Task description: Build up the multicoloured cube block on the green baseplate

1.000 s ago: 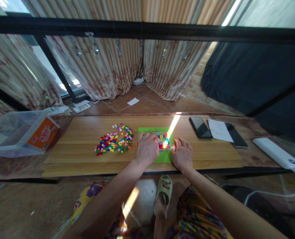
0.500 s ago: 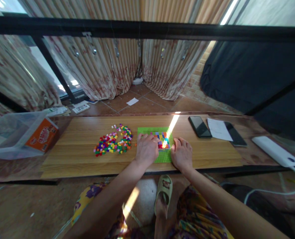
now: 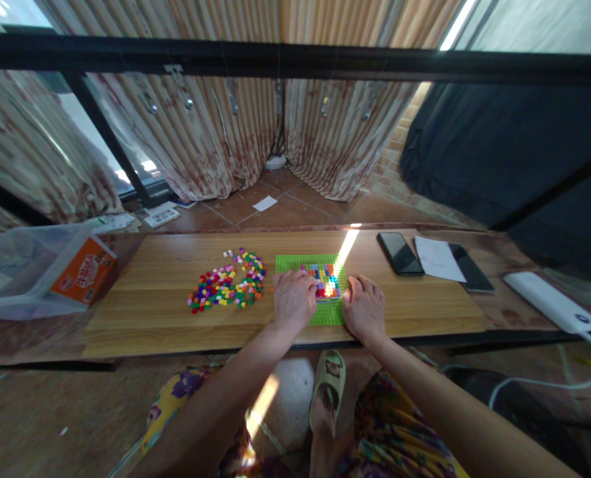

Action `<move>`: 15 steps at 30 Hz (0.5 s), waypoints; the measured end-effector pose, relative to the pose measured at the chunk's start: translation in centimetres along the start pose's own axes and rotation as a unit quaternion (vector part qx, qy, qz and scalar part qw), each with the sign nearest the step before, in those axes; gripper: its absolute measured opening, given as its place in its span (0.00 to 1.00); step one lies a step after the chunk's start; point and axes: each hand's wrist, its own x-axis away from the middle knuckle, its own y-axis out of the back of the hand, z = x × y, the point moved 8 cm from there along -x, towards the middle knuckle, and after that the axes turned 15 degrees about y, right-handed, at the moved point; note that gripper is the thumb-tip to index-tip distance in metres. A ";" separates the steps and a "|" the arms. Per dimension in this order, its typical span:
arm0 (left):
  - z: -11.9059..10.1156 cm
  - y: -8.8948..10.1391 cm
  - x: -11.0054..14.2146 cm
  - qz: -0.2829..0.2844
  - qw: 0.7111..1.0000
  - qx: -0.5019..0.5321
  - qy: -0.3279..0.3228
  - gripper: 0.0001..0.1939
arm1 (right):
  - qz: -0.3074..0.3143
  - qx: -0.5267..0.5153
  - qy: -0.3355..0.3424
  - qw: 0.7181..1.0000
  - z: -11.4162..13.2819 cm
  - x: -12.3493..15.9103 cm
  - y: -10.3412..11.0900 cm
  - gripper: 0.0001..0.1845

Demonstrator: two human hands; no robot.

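Note:
A green studded baseplate (image 3: 333,313) lies on the wooden board, carrying a block of small coloured bricks (image 3: 320,273) set in rows. My left hand (image 3: 295,297) covers the plate's left part, fingers bent and drawn together at the left side of the bricks; anything in the fingertips is hidden. At the plate's right edge, my right hand (image 3: 364,307) rests with curled fingers, its thumb side holding against the edge. Left of the plate lies a loose pile of small coloured bricks (image 3: 226,284). A strip of sunlight crosses the plate and bricks.
On the right lie a black phone (image 3: 400,253), a white paper (image 3: 439,259) partly over a dark flat object (image 3: 472,269), and a white device (image 3: 554,302) with a cable. A clear plastic bin (image 3: 36,265) with an orange label stands at left. Curtains (image 3: 216,133) hang behind.
My left hand has shifted very slightly, and its fingers have moved a little over the bricks. My right hand and the baseplate stay in place.

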 end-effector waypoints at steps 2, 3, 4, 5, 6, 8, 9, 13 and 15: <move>0.2 -0.1 0.0 -0.003 1.000 0.017 0.006 0.07 | 0.001 0.001 -0.001 1.000 0.0 0.0 0.0 0.19; 0.3 -0.1 0.1 -0.003 1.000 0.025 0.010 0.07 | 0.002 0.001 -0.001 1.000 0.0 0.0 0.0 0.19; 0.4 -0.2 0.1 -0.001 0.999 0.032 0.014 0.07 | 0.003 0.001 0.000 1.000 0.0 0.0 0.0 0.19; 0.5 -0.2 0.0 0.001 0.999 0.036 0.017 0.07 | 0.005 0.001 0.001 1.000 0.0 0.0 0.0 0.19; 0.6 -0.3 0.0 0.003 0.999 0.039 0.020 0.07 | 0.006 0.001 0.001 1.000 0.0 0.0 0.0 0.19; 0.7 -0.4 -0.1 0.007 0.999 0.045 0.025 0.07 | 0.008 0.000 0.001 1.000 0.1 0.0 0.1 0.19; 0.7 -0.4 -0.1 0.008 0.998 0.049 0.027 0.07 | 0.008 0.000 0.001 1.000 0.1 0.0 0.1 0.19; 0.9 -0.7 -0.1 -0.002 0.997 0.067 0.033 0.07 | 0.007 0.004 0.001 1.000 0.1 0.0 0.1 0.19; 1.0 -0.8 -0.1 -0.012 0.996 0.075 0.040 0.07 | 0.006 0.006 0.000 1.000 0.0 0.0 0.0 0.19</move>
